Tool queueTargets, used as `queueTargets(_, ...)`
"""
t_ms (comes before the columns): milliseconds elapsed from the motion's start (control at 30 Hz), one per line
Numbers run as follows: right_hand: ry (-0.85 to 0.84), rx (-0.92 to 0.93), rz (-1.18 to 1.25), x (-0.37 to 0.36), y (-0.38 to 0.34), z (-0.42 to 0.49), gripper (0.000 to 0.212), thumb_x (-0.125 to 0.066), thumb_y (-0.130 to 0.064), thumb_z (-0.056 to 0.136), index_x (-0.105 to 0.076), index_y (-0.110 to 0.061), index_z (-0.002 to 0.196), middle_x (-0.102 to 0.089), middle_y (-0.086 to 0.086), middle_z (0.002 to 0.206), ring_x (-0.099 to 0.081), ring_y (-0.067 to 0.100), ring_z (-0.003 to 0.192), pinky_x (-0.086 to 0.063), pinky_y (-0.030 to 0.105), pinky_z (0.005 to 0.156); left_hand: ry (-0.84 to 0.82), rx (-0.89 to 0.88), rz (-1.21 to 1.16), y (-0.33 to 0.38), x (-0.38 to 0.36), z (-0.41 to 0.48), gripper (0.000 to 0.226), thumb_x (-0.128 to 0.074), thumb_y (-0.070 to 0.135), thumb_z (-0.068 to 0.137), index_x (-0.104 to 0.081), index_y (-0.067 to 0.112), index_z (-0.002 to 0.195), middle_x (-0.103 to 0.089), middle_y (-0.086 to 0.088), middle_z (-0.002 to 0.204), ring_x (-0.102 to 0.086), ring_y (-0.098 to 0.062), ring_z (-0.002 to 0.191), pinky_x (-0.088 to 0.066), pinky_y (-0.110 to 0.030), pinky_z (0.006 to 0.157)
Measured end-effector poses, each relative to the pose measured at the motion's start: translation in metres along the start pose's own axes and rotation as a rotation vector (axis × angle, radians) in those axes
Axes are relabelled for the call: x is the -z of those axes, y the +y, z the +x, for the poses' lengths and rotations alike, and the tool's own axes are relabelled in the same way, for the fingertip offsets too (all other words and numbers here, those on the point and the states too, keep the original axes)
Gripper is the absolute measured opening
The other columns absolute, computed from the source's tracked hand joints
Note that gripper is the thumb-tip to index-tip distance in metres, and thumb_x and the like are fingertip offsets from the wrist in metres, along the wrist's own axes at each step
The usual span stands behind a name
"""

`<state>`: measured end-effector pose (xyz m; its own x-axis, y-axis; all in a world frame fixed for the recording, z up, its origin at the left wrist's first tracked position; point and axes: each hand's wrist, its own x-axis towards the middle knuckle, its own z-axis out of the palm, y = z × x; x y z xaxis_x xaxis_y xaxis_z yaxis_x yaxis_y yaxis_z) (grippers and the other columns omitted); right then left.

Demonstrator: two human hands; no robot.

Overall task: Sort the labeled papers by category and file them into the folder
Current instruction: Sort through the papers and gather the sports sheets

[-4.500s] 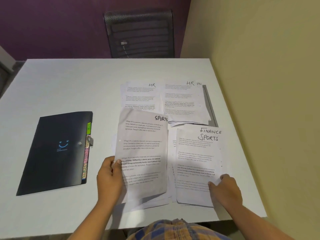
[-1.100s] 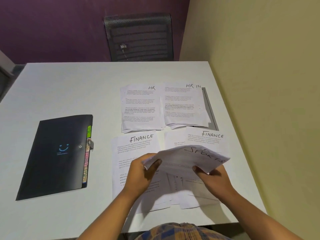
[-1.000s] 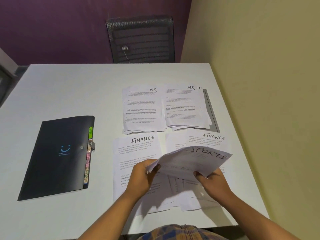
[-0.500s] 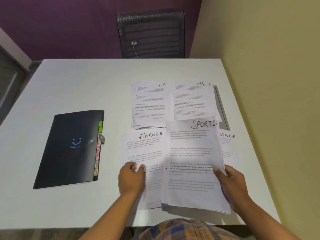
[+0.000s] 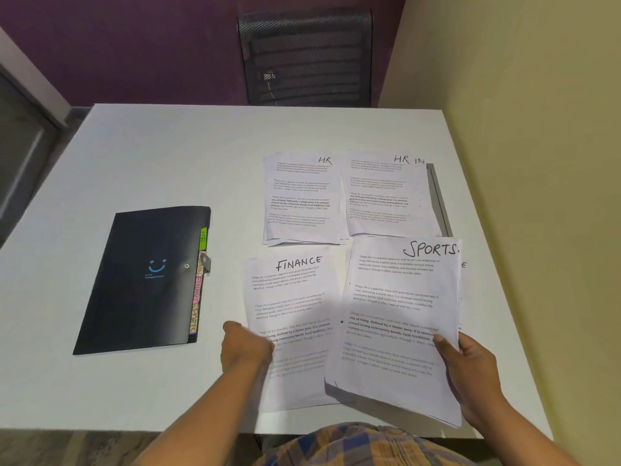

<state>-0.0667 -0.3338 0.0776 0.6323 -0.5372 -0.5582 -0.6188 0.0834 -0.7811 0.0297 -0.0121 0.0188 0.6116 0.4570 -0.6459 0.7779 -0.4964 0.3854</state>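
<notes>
"Holding the SPORTS stack [image 5: 396,317] by its lower right edge, is that the right hand [image 5: 470,375]?"

"Yes, thumb on top, fingers underneath, with the sheets raised off the table [image 5: 168,156] near its front edge. The left hand [image 5: 245,348] sits curled at the FINANCE pile's [image 5: 292,297] left edge. Whether it pinches or just presses, I can't tell."

"What might go wrong?"

"It's a one-edge grip, so loose sheets could fan and slip. Set straight down, they'd land on the pile beneath [image 5: 463,265], which shows only an 'E', and mix categories."

"Other writing?"

"An HR pile [image 5: 302,200] and an HR IN pile [image 5: 386,193] lie behind. The folder [image 5: 141,280], shut and well left, has a blue smiley. Its tabs [image 5: 198,297] read HR at top and SPORTS at bottom, with the middle ones illegible."
</notes>
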Motion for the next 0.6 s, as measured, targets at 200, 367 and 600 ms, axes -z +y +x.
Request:
queueTargets(200, -0.005, -0.009, 0.008, 0.000, 0.002, -0.003, 0.016, -0.060, -0.018, 0.097, -0.072, -0.013, 0.106, -0.075, 0.009, 0.099, -0.070, 0.033, 0.085, -0.052, 0.032, 0.058, -0.057, -0.068, -0.184, -0.003, -0.006, 0.001, 0.016, -0.074, 0.018, 0.072, -0.066, 0.015, 0.085, -0.073, -0.005, 0.084, -0.069, -0.026, 0.073, -0.061, -0.041, 0.072)
queueTargets(367, -0.006, -0.004, -0.037, 0.000, 0.002, -0.007, 0.015, -0.058, -0.020, 0.098, -0.071, -0.015, 0.103, -0.074, 0.007, 0.098, -0.068, 0.033, 0.083, -0.048, 0.034, 0.054, 0.077, -0.115, 0.008, 0.000, -0.017, -0.005, 0.036, -0.072, 0.039, 0.080, -0.064, 0.014, 0.103, -0.065, -0.008, 0.111, -0.062, -0.029, 0.097, -0.054, -0.039, 0.085)
queueTargets(600, -0.006, -0.006, -0.047, 0.004, 0.002, -0.009, 0.013, -0.059, -0.020, 0.098, -0.071, -0.016, 0.101, -0.074, 0.008, 0.097, -0.069, 0.034, 0.084, -0.046, 0.034, 0.054, 0.056, -0.104, 0.012, 0.013, -0.024, -0.020, 0.079, -0.092, 0.021, 0.062, -0.041, 0.003, 0.119, -0.050, -0.017, 0.118, -0.056, -0.038, 0.107, -0.052, -0.044, 0.084)
